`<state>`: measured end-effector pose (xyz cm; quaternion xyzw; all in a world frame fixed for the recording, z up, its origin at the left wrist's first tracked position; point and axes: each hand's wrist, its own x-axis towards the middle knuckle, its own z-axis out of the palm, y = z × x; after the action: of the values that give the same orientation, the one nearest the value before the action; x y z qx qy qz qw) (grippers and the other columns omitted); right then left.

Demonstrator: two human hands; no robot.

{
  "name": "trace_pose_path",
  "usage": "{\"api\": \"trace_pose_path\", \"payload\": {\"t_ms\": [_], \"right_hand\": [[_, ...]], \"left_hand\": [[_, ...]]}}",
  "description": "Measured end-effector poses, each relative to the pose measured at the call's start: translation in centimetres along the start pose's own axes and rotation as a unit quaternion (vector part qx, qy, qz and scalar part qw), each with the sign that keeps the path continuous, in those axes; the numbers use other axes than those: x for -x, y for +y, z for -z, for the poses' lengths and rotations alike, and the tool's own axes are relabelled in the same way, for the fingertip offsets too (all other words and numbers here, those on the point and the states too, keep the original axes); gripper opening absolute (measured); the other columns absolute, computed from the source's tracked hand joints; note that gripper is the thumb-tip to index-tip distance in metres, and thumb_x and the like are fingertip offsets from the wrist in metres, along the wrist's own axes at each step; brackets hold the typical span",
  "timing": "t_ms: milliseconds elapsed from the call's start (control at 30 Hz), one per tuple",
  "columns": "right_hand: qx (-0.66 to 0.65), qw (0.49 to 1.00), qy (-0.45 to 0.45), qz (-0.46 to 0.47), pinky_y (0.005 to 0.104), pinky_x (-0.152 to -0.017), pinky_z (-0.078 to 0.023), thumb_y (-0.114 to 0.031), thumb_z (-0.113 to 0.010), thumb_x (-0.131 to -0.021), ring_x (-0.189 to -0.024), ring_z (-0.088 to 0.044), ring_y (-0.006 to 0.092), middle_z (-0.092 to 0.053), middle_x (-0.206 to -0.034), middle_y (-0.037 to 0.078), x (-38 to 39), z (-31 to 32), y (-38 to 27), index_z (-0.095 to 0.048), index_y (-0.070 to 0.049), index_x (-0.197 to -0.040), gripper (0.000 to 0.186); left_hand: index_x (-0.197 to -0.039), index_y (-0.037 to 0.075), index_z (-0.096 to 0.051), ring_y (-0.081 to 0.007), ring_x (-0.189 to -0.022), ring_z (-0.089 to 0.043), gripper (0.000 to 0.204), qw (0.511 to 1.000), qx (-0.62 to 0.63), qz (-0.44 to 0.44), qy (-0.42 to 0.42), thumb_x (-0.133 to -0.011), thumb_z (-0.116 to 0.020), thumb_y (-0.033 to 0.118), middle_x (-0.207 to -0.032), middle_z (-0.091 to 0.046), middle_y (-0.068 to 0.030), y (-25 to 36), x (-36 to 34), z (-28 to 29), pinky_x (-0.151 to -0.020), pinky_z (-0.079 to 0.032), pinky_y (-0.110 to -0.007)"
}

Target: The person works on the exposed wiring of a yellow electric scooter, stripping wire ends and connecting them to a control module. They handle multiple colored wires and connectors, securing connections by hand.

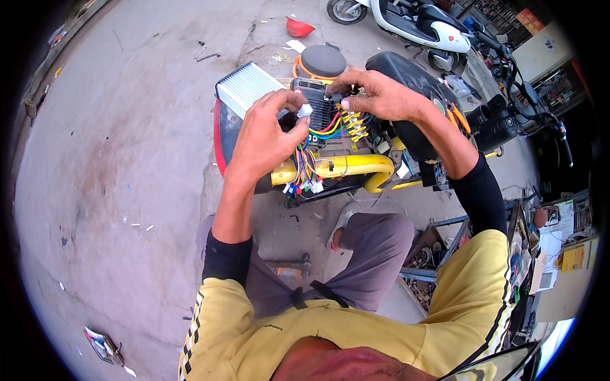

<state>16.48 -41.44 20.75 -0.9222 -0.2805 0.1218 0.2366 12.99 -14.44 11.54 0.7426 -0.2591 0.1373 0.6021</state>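
Observation:
My left hand (268, 132) pinches a small white plug connector (305, 110) between thumb and fingers, just left of a black finned controller box (316, 98). Over the right edge of that box is my right hand (381, 95). Its index finger reaches to the box, the thumb stays apart from it, and I make out nothing held between them. Red, yellow, green and blue wires (327, 132) run below the box. A bundle of thinner coloured wires (305, 166) with small plugs hangs over a yellow frame tube (340, 166). A yellow coil spring (356, 125) stands beside the wires.
A silver finned box (249, 89) rests on the vehicle's left end, with a round dark pad (323, 61) behind. Orange-handled pliers (457, 117) lie at right. A red helmet-like bowl (298, 27), a hammer (289, 264) and a white scooter (419, 26) are on the ground.

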Motion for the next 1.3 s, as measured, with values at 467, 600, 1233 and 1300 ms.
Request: {"api": "trace_pose_path", "payload": {"t_ms": [467, 600, 1233, 1300], "right_hand": [[-0.195, 0.966, 0.147, -0.081, 0.0356, -0.107, -0.055, -0.015, -0.075, -0.103, -0.116, -0.072, 0.0201, -0.077, -0.131, 0.016, 0.3, -0.4, 0.8, -0.071, 0.001, -0.14, 0.04], [-0.208, 0.964, 0.15, -0.067, 0.0337, -0.105, -0.056, -0.017, -0.076, -0.104, -0.114, -0.072, 0.0165, -0.078, -0.126, 0.013, -0.2, -0.1, 1.0, -0.069, 0.004, -0.141, 0.043], [-0.15, 0.987, 0.054, -0.015, 0.0339, -0.101, -0.057, -0.011, -0.081, -0.097, -0.108, -0.071, 0.0155, -0.08, -0.116, 0.009, 0.7, -0.9, 1.3, -0.077, 0.002, -0.128, 0.034], [-0.139, 0.989, 0.058, -0.009, 0.0334, -0.1, -0.057, -0.01, -0.081, -0.097, -0.108, -0.07, 0.0152, -0.079, -0.116, 0.008, 0.7, -1.0, 1.5, -0.078, 0.001, -0.128, 0.033]], "left_hand": [[-0.131, 0.003, -0.07, -0.0188, -0.085, -0.075, 0.03, 0.997, -0.045, 0.032, -0.051, -0.101, -0.072, 0.009, -0.1, -0.082, -0.0123, 1.0, 0.0, -0.5, -0.08, -0.057, -0.033], [-0.133, 0.001, -0.069, -0.018, -0.09, -0.076, 0.03, 0.997, -0.025, 0.041, -0.052, -0.103, -0.069, 0.007, -0.102, -0.083, -0.0143, 0.6, -0.1, -1.2, -0.084, -0.058, -0.033], [-0.111, 0.011, -0.079, -0.0249, -0.092, -0.071, 0.023, 0.995, -0.092, 0.019, 0.026, -0.09, -0.084, 0.018, -0.093, -0.081, -0.0059, 0.2, 0.1, -3.6, -0.099, -0.041, -0.042], [-0.111, 0.01, -0.079, -0.0246, -0.092, -0.071, 0.024, 0.996, -0.077, 0.033, 0.022, -0.089, -0.084, 0.018, -0.093, -0.081, -0.0062, 0.4, 0.0, -3.5, -0.099, -0.041, -0.042]]}}
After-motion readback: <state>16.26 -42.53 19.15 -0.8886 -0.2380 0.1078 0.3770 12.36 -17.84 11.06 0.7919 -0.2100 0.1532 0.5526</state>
